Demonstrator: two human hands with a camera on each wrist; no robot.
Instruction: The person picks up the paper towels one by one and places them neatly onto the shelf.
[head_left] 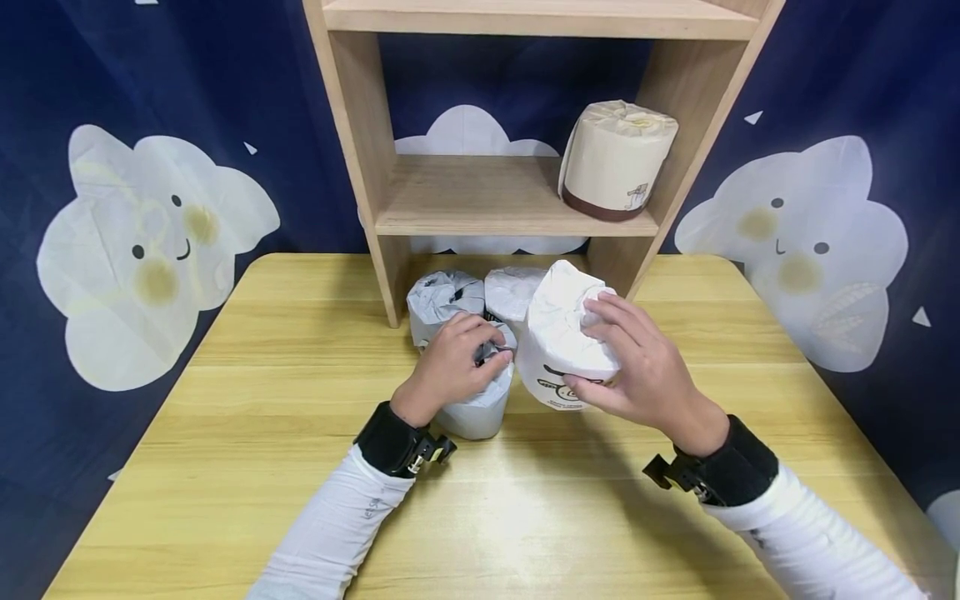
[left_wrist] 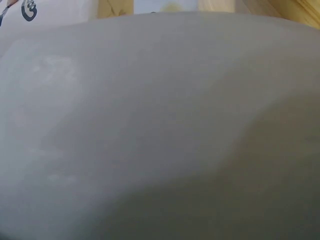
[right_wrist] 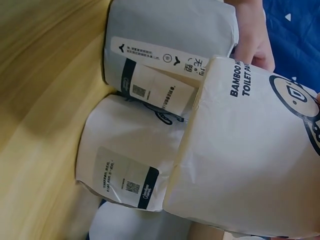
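My right hand (head_left: 641, 367) grips a white paper-wrapped toilet roll (head_left: 558, 333) with a printed face, tilted and raised off the table. Its side, lettered "BAMBOO", fills much of the right wrist view. My left hand (head_left: 457, 358) holds the top of a grey-wrapped toilet roll (head_left: 476, 414) standing on the table, thumb and fingers curled at its upper end. That roll's grey side (left_wrist: 150, 100) nearly fills the left wrist view. Behind stand another grey roll (head_left: 442, 300) and a white roll (head_left: 513, 292). In the right wrist view the standing white roll (right_wrist: 130, 142) shows its label.
A wooden shelf unit (head_left: 517, 221) stands at the table's back, the rear rolls at its lower opening. One cream roll with a brown base band (head_left: 618, 162) sits on its middle board at the right. Dark blue cloth (head_left: 300, 92) with cloud prints hangs around the wooden table (head_left: 262, 392).
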